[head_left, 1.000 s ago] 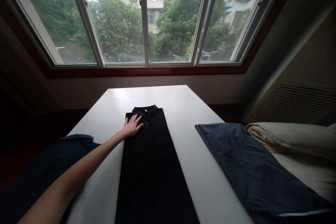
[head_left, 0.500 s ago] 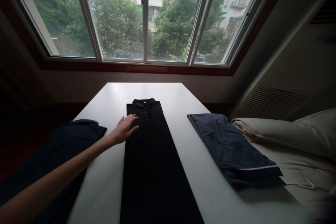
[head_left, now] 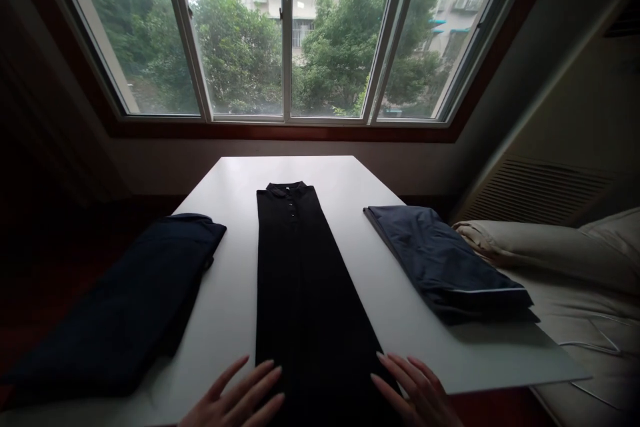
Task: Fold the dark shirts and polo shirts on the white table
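Note:
A black collared shirt (head_left: 305, 280), folded into a long narrow strip, lies in the middle of the white table (head_left: 225, 307), its collar toward the window. My left hand (head_left: 237, 397) is at the shirt's lower left edge, fingers spread, fingertips on or just over the cloth. At the lower right edge is my right hand (head_left: 413, 390), its fingers also apart and its fingertips at the fabric. Neither hand holds anything. The lower end of the shirt runs out of view between the hands.
Dark blue folded clothing (head_left: 135, 300) lies on the table's left side. Folded dark trousers (head_left: 440, 260) with a pale stripe rest on the right. Beyond the right edge is a beige padded seat (head_left: 540, 247) with a white cord. A window (head_left: 290, 33) stands behind the table.
My left hand has moved from near the collar down to the lower left edge. My right hand has come into view at the lower right. The view has shifted slightly.

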The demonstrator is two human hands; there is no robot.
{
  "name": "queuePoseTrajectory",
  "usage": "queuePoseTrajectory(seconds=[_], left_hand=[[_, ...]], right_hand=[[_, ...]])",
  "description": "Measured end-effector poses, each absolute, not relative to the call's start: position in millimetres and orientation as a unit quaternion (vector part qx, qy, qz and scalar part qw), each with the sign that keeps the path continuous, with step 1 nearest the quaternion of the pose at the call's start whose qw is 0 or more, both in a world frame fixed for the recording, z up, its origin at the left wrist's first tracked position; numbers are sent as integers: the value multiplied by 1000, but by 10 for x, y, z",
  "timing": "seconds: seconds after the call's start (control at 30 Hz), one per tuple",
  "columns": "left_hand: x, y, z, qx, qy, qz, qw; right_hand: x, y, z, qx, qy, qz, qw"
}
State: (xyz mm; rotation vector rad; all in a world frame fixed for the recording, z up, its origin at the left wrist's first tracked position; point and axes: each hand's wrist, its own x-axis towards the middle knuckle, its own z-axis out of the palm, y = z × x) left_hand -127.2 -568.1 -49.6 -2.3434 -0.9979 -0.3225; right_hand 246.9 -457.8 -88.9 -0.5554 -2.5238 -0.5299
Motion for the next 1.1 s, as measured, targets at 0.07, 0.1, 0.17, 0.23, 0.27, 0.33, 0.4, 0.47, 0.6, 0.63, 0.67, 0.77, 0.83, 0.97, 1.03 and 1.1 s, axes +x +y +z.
queuePoseTrajectory(seconds=[0.07,0.1,0.17,0.23,0.27,0.33,0.4,0.47,0.6,0.63,0.67,0.77,0.83,0.97,1.03,1.1], left_hand=[[-1242,-5694,-515,-862,-396,-124,291],[-1223,-5695,-540,-857,-405,-122,295],[-1187,-5697,-606,-853,-410,-116,301],[-1166,-5706,-667,-855,-408,-112,301],[-1161,-5715,-686,-856,-407,-110,300],[-1154,-5745,-700,-857,-404,-112,298],[-1140,-5788,-693,-862,-397,-115,293],[-1114,-5834,-683,-869,-390,-118,282],[-1047,-5901,-691,-877,-386,-133,254],[-1032,-5912,-690,-878,-387,-137,248],[-1020,-5922,-683,-878,-388,-141,241],[-987,-5948,-611,-890,-383,-131,210],[-958,-5962,-535,-904,-370,-117,179],[-860,-5965,-447,-908,-373,-110,154],[-787,-5952,-459,-899,-394,-127,147],[-699,-5935,-492,-883,-420,-164,132]], right_hand=[[2428,-4581,-886,-193,-934,-185,238],[2413,-4584,-896,-184,-937,-185,233],[2393,-4583,-935,-167,-941,-190,226],[2376,-4573,-978,-153,-941,-197,228],[2366,-4567,-993,-149,-940,-200,235],[2342,-4563,-997,-146,-938,-196,247],[2320,-4571,-964,-133,-942,-181,247],[2307,-4586,-904,-100,-952,-161,239],[2314,-4610,-776,-56,-964,-120,229],[2318,-4614,-753,-55,-966,-110,229],[2323,-4616,-736,-56,-966,-101,230],[2336,-4623,-715,-60,-966,-80,237],[2343,-4627,-720,-60,-966,-71,240],[2359,-4636,-749,-67,-967,-47,241],[2365,-4640,-763,-75,-967,-32,242],[2366,-4642,-771,-78,-966,-19,244]])
